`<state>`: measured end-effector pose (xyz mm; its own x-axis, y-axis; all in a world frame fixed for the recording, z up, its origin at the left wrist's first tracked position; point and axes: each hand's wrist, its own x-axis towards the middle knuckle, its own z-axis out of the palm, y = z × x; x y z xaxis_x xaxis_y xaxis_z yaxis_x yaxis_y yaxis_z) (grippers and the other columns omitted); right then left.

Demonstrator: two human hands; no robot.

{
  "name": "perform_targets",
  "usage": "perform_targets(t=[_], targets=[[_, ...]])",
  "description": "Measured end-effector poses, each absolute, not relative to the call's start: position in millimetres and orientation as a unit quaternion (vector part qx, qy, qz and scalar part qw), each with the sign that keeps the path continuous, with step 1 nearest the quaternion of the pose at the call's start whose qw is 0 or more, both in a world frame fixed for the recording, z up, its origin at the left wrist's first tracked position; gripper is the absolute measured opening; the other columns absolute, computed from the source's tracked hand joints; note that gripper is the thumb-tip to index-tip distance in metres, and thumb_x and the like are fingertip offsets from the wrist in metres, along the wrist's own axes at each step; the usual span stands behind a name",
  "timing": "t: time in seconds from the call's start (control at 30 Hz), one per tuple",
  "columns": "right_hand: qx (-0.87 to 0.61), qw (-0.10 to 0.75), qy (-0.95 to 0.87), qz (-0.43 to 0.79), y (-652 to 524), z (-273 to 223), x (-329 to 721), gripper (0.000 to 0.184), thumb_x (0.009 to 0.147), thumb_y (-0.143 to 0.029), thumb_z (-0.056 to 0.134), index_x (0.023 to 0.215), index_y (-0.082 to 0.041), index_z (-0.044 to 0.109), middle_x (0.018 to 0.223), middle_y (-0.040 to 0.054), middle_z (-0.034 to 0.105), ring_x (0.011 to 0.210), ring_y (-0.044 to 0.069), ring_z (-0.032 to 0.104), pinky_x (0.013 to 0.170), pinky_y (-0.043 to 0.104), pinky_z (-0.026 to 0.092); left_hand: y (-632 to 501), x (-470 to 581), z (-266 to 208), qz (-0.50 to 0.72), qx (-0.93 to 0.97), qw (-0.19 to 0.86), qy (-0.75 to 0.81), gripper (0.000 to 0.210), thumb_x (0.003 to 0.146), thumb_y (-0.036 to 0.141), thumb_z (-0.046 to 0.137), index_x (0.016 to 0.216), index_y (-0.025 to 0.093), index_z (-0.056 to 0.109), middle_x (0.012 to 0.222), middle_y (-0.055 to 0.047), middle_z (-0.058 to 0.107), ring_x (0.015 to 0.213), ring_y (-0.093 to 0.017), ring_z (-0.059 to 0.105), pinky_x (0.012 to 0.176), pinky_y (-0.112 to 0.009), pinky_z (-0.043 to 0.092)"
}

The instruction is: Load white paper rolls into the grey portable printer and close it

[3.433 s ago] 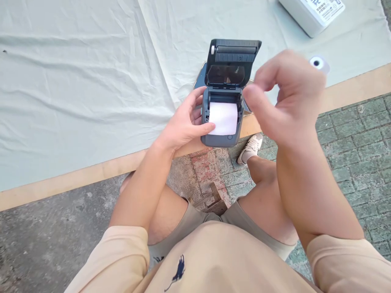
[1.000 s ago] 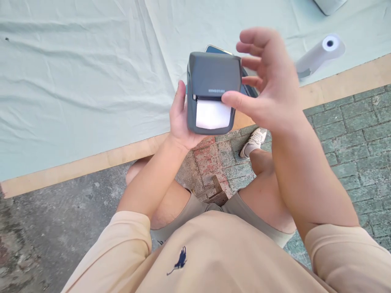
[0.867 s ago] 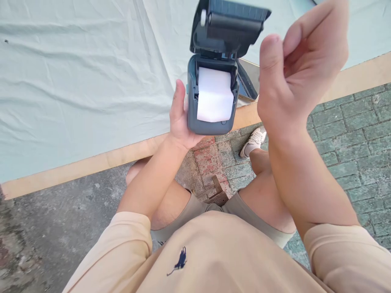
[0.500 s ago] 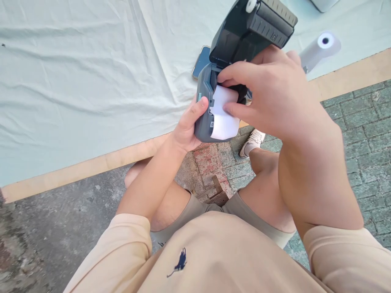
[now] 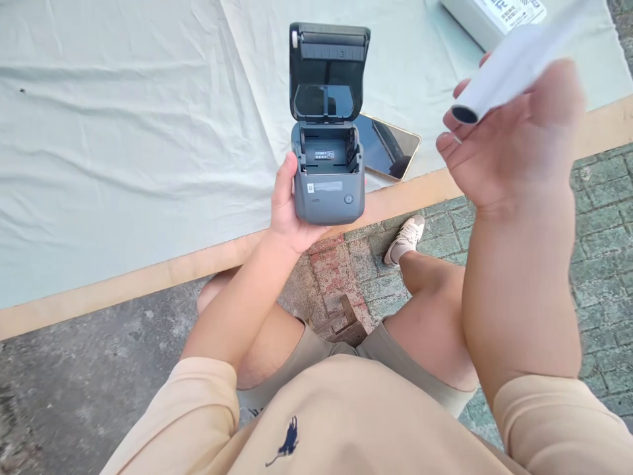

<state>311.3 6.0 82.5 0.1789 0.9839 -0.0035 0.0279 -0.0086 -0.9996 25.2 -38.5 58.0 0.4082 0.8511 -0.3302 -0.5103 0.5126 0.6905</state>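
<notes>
My left hand point(image 5: 291, 211) grips a small dark grey label printer point(image 5: 330, 204) from the left and below. Its hinged lid point(image 5: 329, 72) stands up, and the paper bay is bare apart from a small printed sticker on its floor. Up at the right, my right hand point(image 5: 519, 138) holds a roll of white paper point(image 5: 499, 79), its dark hollow core facing the printer. A loose end of the paper trails toward the upper right, smeared by motion. Fingers of that hand are curled under the roll.
On the pale cloth point(image 5: 148, 145) over the table lies a phone point(image 5: 390, 148), partly behind the printer. A white box point(image 5: 475, 23) with a printed label sits at the far right. The table's wooden edge point(image 5: 208, 264) runs between the cloth and my legs.
White paper that lay in the printer's bay is out of it. My right hand has moved up and right, holding a paper roll. The printer has turned upright toward me; the standing roll no longer shows.
</notes>
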Motion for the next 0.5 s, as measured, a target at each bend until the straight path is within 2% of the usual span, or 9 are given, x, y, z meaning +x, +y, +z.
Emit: perform_targets(t=[0.07,0.13,0.23,0.3,0.37,0.43,0.5], targets=[[-0.580,0.556,-0.436,0.406,24,53,322,0.050,0.080,-0.063,0.076,0.123,-0.039,0.066,0.125,0.0099,0.082,0.116,0.041,0.080,0.085,0.055,0.065,-38,25,57,0.427,0.246,0.803,0.337,0.079,0.107,0.098,0.053,0.137,0.031,0.082,0.167,-0.010,0.083,0.174,-0.046,0.067,0.120,-0.059,0.077],[-0.588,0.577,-0.411,0.390,39,32,321,0.060,0.072,-0.054,0.077,0.128,-0.041,0.063,0.118,0.0081,0.080,0.113,0.041,0.080,0.087,0.057,0.066,-38,26,56,0.426,0.244,0.803,0.338,0.080,0.108,0.097,0.049,0.137,0.031,0.081,0.164,-0.010,0.085,0.174,-0.045,0.067,0.118,-0.058,0.079],[-0.574,0.596,-0.381,0.412,58,20,306,0.071,0.063,-0.051,0.070,0.132,-0.041,0.058,0.122,0.0083,0.080,0.118,0.041,0.080,0.093,0.059,0.067,-40,27,57,0.424,0.247,0.801,0.342,0.076,0.108,0.095,0.052,0.137,0.031,0.081,0.164,-0.010,0.085,0.174,-0.044,0.068,0.119,-0.057,0.078],[-0.570,0.605,-0.378,0.408,67,21,295,0.071,0.064,-0.058,0.065,0.133,-0.040,0.054,0.131,0.0096,0.079,0.122,0.040,0.080,0.098,0.061,0.067,-41,26,58,0.428,0.248,0.800,0.341,0.073,0.106,0.093,0.060,0.137,0.030,0.081,0.164,-0.010,0.085,0.172,-0.045,0.069,0.123,-0.058,0.076],[-0.575,0.600,-0.411,0.375,72,25,287,0.067,0.072,-0.066,0.062,0.134,-0.042,0.052,0.133,0.0085,0.077,0.117,0.038,0.078,0.098,0.061,0.067,-42,25,58,0.431,0.242,0.800,0.340,0.071,0.105,0.091,0.066,0.137,0.030,0.081,0.162,-0.011,0.086,0.171,-0.045,0.070,0.125,-0.059,0.075],[-0.580,0.581,-0.474,0.318,73,29,283,0.061,0.079,-0.067,0.069,0.134,-0.044,0.054,0.135,0.0061,0.077,0.115,0.034,0.072,0.095,0.056,0.065,-44,25,58,0.432,0.231,0.802,0.342,0.068,0.104,0.088,0.070,0.136,0.029,0.082,0.159,-0.011,0.087,0.171,-0.046,0.070,0.125,-0.059,0.075],[-0.580,0.558,-0.535,0.257,71,31,281,0.056,0.077,-0.060,0.081,0.126,-0.043,0.061,0.135,0.0051,0.077,0.116,0.032,0.064,0.098,0.053,0.062,-44,24,57,0.430,0.221,0.805,0.343,0.063,0.103,0.083,0.074,0.134,0.028,0.081,0.157,-0.011,0.089,0.172,-0.045,0.070,0.126,-0.059,0.075]])
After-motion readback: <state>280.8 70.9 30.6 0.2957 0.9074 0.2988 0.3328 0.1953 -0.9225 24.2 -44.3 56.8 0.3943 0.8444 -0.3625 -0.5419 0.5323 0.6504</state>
